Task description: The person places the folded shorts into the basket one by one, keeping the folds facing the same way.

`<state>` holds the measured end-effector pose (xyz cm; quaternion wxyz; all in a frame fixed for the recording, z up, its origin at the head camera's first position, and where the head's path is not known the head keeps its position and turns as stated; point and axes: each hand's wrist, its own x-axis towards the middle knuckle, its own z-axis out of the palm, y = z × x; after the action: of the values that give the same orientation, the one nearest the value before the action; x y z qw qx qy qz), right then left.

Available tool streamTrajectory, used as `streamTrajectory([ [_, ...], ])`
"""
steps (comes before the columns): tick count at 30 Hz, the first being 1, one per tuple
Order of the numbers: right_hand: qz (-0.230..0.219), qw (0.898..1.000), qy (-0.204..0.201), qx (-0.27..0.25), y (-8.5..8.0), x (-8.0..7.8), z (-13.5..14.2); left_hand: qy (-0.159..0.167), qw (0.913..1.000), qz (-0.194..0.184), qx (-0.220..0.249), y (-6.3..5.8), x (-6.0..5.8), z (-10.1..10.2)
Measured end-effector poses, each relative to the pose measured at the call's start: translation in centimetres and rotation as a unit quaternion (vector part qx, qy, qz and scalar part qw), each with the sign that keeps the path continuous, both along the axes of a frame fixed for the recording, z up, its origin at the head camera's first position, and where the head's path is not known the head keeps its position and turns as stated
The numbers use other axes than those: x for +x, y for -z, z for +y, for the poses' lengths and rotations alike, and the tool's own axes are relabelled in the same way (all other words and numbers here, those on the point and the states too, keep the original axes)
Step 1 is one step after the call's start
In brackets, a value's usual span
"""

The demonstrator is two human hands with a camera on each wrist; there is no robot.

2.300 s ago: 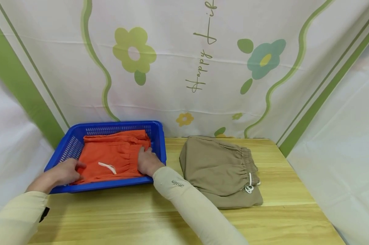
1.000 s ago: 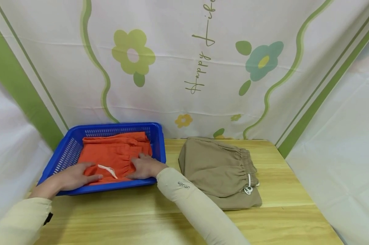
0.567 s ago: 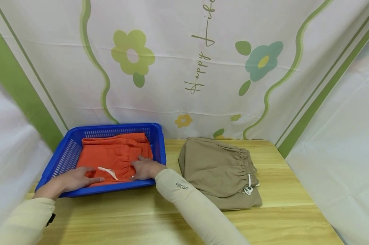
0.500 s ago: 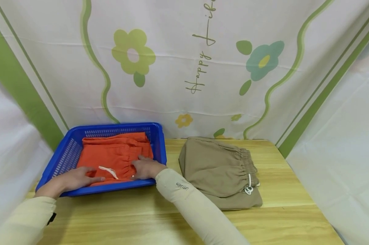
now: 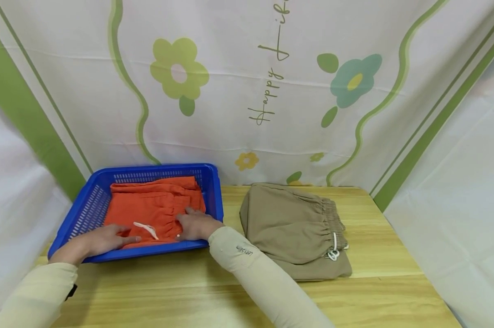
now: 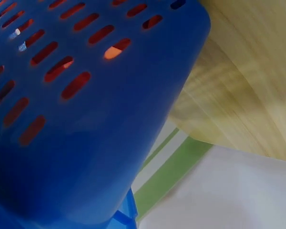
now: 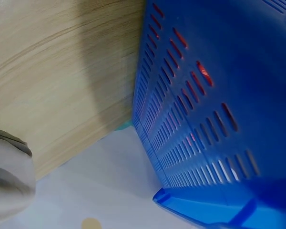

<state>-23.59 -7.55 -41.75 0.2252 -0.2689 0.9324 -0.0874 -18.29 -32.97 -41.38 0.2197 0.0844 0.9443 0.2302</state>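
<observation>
Folded orange drawstring pants [image 5: 136,207] lie in a blue plastic basket [image 5: 160,251], their white cord [image 5: 146,229] showing on top. My left hand [image 5: 101,241] reaches over the front left rim and rests on the cloth near the cord, thumb and fingers spread. On the gathered waistband, my right hand [image 5: 195,225] rests with extended fingers, its wrist over the front right of the rim. Both wrist views show the basket's slotted outer wall [image 6: 119,109], with orange behind the slots; neither shows the hands.
Folded khaki drawstring pants [image 5: 287,223] lie on the wooden table [image 5: 169,291], right of the basket and beyond my right forearm. A white curtain [image 5: 230,105] with printed flowers hangs behind the table; more white cloth hangs at both sides.
Since the earliest frame, my left hand has moved right onto the pants and my right hand has moved left from the waistband's end. Over the last half second both stay nearly still.
</observation>
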Motion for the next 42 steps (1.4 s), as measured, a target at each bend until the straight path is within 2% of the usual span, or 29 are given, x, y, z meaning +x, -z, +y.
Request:
streamTrajectory([
  [8, 0.023, 1.000, -0.009, -0.003, -0.31, 0.13, 0.23, -0.025, 0.9991, 0.022, -0.026, -0.43, 0.03, 0.19],
  [15, 0.057, 0.998, -0.020, 0.000, -0.21, 0.17, 0.18, -0.034, 0.9973, 0.051, -0.042, -0.04, 0.04, -0.08],
  [34, 0.060, 0.998, -0.012, -0.006, -0.24, 0.34, 0.20, -0.036, 0.9964, 0.065, -0.041, 0.16, -0.05, -0.19],
  [42, 0.084, 0.996, -0.023, -0.008, -0.53, 0.45, 0.32, -0.040, 0.9941, 0.093, -0.040, -0.05, 0.11, -0.22],
])
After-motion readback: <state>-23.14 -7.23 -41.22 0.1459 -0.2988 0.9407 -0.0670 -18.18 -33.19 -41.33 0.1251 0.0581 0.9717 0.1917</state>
